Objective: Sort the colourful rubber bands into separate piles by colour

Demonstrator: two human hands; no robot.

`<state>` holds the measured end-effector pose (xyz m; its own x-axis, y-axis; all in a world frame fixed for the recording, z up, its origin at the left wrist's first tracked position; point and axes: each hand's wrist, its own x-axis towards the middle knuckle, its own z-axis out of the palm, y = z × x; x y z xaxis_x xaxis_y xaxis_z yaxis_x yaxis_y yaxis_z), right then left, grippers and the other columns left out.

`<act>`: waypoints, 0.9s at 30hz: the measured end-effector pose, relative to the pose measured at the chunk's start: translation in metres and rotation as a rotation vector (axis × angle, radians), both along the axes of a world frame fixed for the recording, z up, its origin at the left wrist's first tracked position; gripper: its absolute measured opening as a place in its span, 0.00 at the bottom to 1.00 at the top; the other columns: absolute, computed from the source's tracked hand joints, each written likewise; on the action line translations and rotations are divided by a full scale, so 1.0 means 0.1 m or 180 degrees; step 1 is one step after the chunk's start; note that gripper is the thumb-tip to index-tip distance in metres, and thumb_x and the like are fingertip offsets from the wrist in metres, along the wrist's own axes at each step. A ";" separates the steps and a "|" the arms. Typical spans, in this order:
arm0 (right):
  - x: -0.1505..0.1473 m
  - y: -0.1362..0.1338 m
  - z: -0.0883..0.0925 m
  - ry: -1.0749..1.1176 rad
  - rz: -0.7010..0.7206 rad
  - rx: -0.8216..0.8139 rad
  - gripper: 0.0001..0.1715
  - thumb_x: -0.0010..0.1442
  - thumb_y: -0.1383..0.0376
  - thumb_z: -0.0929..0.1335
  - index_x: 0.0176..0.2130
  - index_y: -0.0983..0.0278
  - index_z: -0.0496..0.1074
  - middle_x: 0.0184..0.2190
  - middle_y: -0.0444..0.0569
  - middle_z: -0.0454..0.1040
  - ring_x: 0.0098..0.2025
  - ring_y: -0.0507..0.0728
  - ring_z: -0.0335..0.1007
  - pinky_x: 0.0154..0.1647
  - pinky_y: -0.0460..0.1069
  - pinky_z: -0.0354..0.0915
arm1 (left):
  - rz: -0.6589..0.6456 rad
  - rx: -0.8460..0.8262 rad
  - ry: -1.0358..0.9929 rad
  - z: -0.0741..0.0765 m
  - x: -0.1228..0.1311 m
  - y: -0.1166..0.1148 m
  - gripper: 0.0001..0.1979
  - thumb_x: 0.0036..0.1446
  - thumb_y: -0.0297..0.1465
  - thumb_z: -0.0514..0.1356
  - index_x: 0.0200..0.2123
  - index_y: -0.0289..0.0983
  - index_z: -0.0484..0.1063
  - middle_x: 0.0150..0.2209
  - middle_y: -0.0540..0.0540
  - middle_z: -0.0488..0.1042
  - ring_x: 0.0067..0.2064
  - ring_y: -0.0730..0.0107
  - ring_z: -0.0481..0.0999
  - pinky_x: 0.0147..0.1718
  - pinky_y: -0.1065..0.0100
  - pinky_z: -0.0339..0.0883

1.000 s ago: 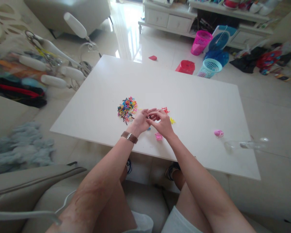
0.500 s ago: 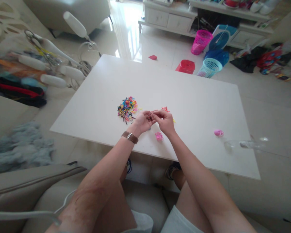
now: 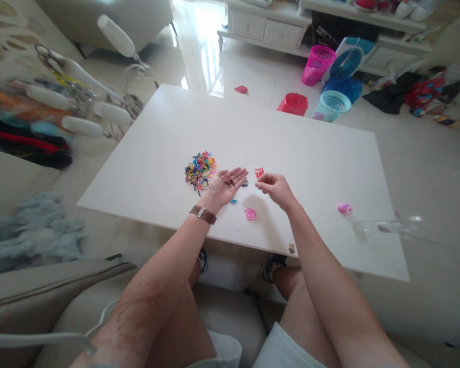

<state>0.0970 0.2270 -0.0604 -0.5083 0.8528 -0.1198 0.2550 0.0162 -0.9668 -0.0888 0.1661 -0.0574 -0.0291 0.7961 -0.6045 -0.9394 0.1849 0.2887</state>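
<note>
Opened flat, the left hand [image 3: 223, 188] cradled dark bands [image 3: 229, 182] while the right hand [image 3: 278, 186] had drawn away, its grip unreadable.

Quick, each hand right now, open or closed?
Left hand: open, palm up, dark bands on it.
Right hand: pinched shut; contents too small to tell.

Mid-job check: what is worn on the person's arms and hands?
Both forearms are bare: no sleeves, no gloves. The left hand has a brown strap with a silver buckle at its wrist; the right hand and wrist show nothing worn.
</note>
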 end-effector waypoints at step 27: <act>-0.03 -0.21 -0.13 -0.0460 0.0168 0.2082 0.09 0.64 0.66 0.70 0.43 0.59 0.81 0.38 0.50 0.73 0.43 0.60 0.70 0.48 0.56 0.70 | -0.1231 0.0159 0.0026 -0.01 0.08 -0.03 0.23 0.71 0.36 0.47 0.49 0.24 0.76 0.32 0.35 0.81 0.34 0.62 0.82 0.43 0.65 0.76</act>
